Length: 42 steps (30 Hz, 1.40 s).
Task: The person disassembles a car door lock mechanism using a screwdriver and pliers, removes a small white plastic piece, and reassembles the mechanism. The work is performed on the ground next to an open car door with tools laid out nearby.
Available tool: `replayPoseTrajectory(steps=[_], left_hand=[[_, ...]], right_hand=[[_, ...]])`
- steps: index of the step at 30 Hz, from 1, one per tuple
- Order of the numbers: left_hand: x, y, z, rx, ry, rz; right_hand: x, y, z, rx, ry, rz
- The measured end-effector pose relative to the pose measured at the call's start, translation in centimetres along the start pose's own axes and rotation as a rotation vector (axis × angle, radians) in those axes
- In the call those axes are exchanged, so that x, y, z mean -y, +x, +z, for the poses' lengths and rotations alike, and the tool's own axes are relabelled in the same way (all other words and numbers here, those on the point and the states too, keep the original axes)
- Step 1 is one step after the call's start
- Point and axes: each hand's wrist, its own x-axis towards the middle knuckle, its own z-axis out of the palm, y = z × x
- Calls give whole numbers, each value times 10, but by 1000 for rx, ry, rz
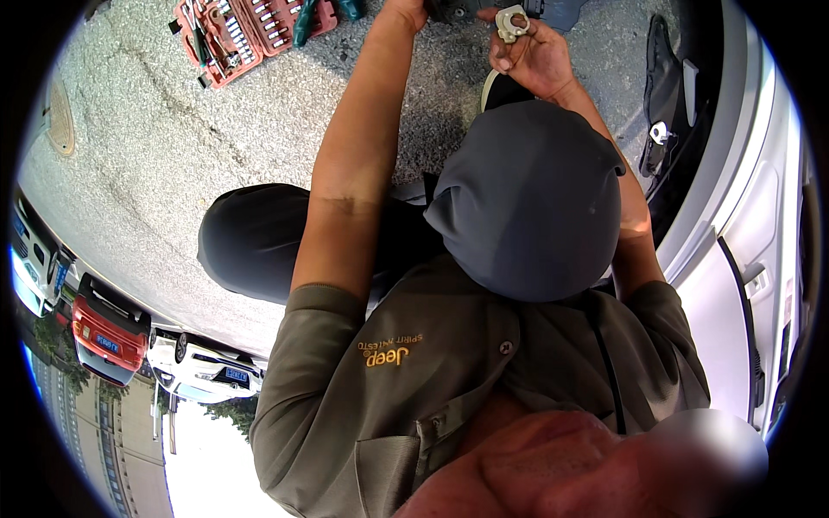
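Olive shirt [397, 406] with yellow embroidery fills the near side; beyond it, our dark grey right knee [531, 203] is bent up, with our darker left knee [255, 242] off left. Our right hand [537, 67], far and right of centre, is palm up, fingers clamped on a pale ring-shaped part [504, 28] with an open hole; we've got it up at the fingertips, just short of the far edge. Our left hand [408, 10] is cut off by that edge, left of the ring-shaped part; can't tell whether its fingers are apart or together. Far left, an open red tool case [249, 62] with sockets and hand tools lies on rough grey pavement [173, 129]. Right of us: white vehicle [712, 311], close by. Left, well apart from us: parked red car [110, 332] between white ones.
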Motion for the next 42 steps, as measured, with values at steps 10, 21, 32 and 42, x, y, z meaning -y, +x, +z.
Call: replayPoseTrajectory(steps=[10,21,32,42], left_hand=[[2,4,-5,9,38,-9],[3,-4,4,51,19,48],[10,0,3,-18,53,86],[10,0,3,-13,55,107]], right_hand=[[-11,1,-24,-150,-32,20],[-30,13,0,-670,-617,-35],[-45,22,-10,-665,-670,-165],[-34,12,16,-587,-598,-143]])
